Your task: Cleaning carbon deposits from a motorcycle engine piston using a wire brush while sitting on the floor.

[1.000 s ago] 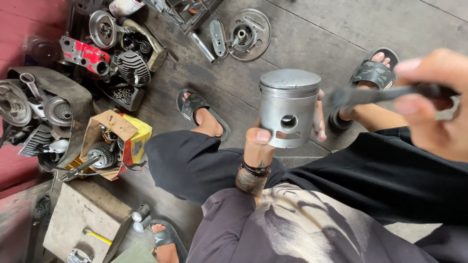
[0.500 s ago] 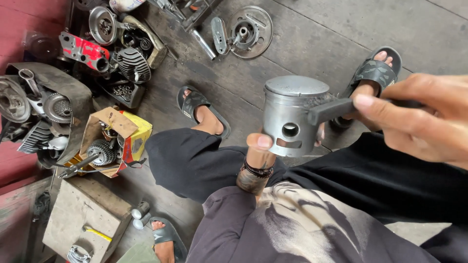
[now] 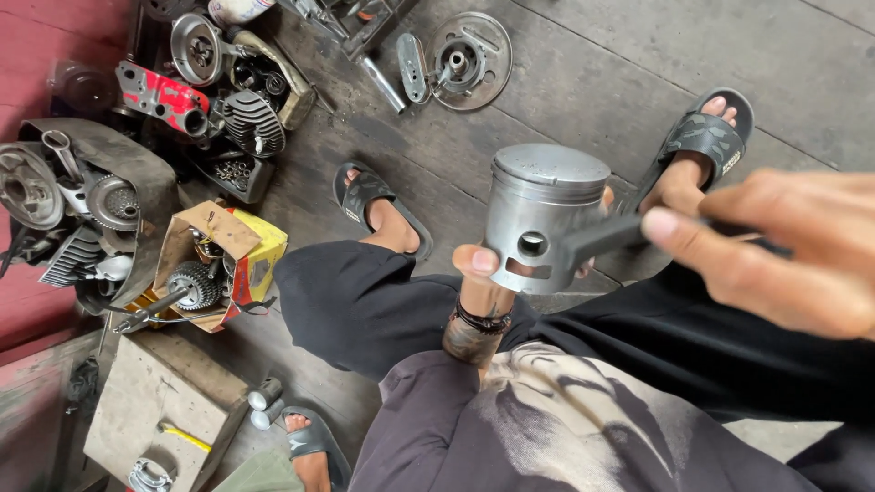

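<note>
- Since the earlier frames the right hand [image 3: 784, 251] has slid further right and nearer the camera, so more of the dark tool [image 3: 602, 235] it carries shows between the fingers and the piston [image 3: 540, 219]; the piston itself has barely shifted.
- Left hand [image 3: 483, 273] is closed on the piston from below — the thumb tip presses the lower skirt just left of the slot, and the remaining fingers are hidden behind the metal, one fingertip peeping out at the far side.
- Piston stands nearly upright, crown up and tilted a little toward the camera, its round pin hole facing the viewer; it sits above the wrist, over the gap between the person's knees.
- Right hand is clenched around the tool's handle — blurred, so the exact finger placement cannot be told; the tool's tip meets the piston's right side, just beside the pin hole.
- Below, on the grey plank floor [image 3: 592, 82]: two sandalled feet, a yellow cardboard box [image 3: 228, 260] holding a gear, engine parts at left and a round metal plate [image 3: 465, 59] at top.
</note>
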